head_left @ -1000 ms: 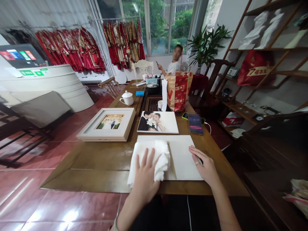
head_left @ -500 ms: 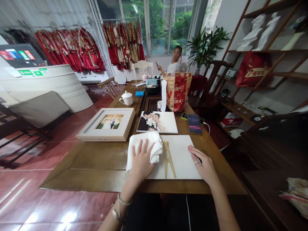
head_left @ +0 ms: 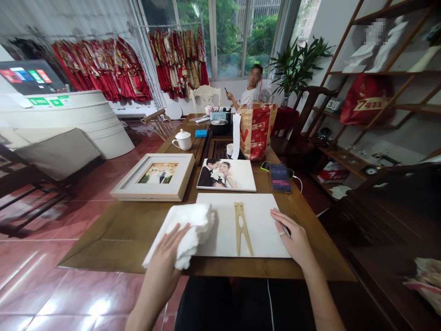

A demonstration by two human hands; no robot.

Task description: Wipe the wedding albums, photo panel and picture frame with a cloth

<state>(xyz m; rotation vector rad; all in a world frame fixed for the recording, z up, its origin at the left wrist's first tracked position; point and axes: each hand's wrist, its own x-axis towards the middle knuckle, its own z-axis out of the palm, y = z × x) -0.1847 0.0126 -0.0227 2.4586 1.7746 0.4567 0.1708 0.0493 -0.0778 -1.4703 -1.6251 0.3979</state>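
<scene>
Left of lower centre, a folded white cloth is partly covered by the left hand, fingers nearly straight; whether it is gripped cannot be told. Right of lower centre, the white board is touched at its edge by the right hand, fingers extended, any grip hidden. A tan two-legged piece is laid on the board.

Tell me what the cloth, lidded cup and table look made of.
Cloth: soft, matte fabric, perhaps terry, judging by its thick, fluffy folds. Lidded cup: probably glazed ceramic, smooth white with a slight gloss. Table: seemingly varnished wood, brown with faint sheen and seam lines.
</scene>
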